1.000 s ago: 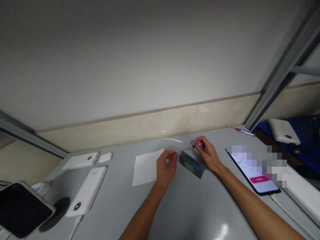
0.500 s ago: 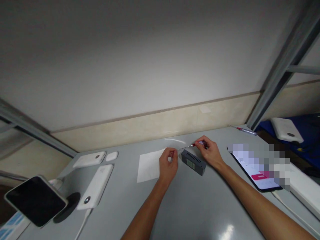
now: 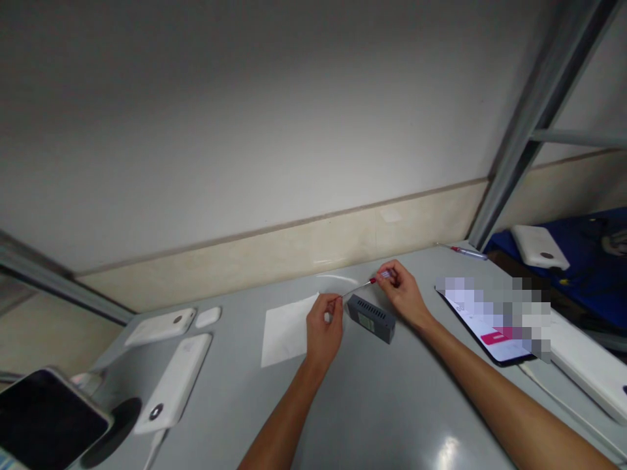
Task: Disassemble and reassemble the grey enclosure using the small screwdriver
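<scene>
My right hand (image 3: 402, 292) grips a slim screwdriver (image 3: 361, 287) by its clear purplish handle, just behind a red collar. Its thin metal shaft slants down to the left, and the tip reaches the fingertips of my left hand (image 3: 324, 326). Thumb and forefinger of that hand are pinched together there; whether they hold the tip or some tiny piece on it is hidden. Below the shaft, between my hands, lies a dark grey box (image 3: 371, 318) with a row of slots on top and a pale label on its side. Neither hand grips the box.
A white paper sheet (image 3: 284, 329) lies left of my left hand. Further left are two white power banks (image 3: 176, 382), a small white case (image 3: 208, 317) and a device on a stand (image 3: 49, 418). At right are a lit phone (image 3: 490, 333) and another screwdriver (image 3: 467, 252).
The view has shifted slightly, moving the surroundings left in the picture. Both hands keep their hold around the screwdriver, and the box stays between them.
</scene>
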{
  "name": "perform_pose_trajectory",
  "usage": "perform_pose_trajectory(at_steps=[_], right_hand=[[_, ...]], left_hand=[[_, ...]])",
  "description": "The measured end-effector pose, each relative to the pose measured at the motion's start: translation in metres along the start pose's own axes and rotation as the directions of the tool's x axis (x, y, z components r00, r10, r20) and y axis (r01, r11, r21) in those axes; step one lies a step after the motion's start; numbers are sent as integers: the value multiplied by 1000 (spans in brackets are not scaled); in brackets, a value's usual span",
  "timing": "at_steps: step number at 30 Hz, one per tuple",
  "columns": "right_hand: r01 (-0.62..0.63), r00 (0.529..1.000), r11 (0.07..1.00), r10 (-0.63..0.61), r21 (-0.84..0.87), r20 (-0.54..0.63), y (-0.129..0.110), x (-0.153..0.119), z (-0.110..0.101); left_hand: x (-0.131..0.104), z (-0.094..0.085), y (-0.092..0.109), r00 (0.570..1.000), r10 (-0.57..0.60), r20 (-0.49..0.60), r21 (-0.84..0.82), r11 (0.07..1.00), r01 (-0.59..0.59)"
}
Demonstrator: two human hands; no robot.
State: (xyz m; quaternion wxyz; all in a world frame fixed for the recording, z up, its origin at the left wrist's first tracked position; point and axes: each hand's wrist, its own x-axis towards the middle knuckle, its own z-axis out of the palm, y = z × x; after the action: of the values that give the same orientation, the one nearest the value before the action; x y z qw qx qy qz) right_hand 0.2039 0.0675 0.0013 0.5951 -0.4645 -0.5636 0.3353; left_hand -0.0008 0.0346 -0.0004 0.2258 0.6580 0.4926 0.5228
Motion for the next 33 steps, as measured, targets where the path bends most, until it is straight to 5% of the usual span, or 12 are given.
perform_pose_trajectory(at_steps=[6, 13, 20, 24, 28, 33], right_hand=[[-89, 995, 984, 80, 153, 65, -21, 5, -6], [98, 989, 985, -113, 144, 99, -65, 0, -2], [113, 990, 952, -132, 284, 48, -99, -11, 23], [113, 962, 953, -176, 282, 207, -118, -9, 33], [164, 922, 965, -224, 204, 316, -131, -9, 34], [134, 962, 958, -187, 254, 197, -123, -26, 23]], left_hand=[[-1, -1, 3, 997, 75, -3, 10, 997, -75], [-3, -5, 11, 975, 210, -72, 53, 977, -206], [-6, -8, 16, 922, 375, -98, 132, 923, -361], [-7, -8, 21, 878, 465, -113, 118, 884, -453], [-10, -5, 30, 899, 425, -103, 51, 905, -422], [-14, -2, 37, 967, 235, -100, -117, 962, -246]])
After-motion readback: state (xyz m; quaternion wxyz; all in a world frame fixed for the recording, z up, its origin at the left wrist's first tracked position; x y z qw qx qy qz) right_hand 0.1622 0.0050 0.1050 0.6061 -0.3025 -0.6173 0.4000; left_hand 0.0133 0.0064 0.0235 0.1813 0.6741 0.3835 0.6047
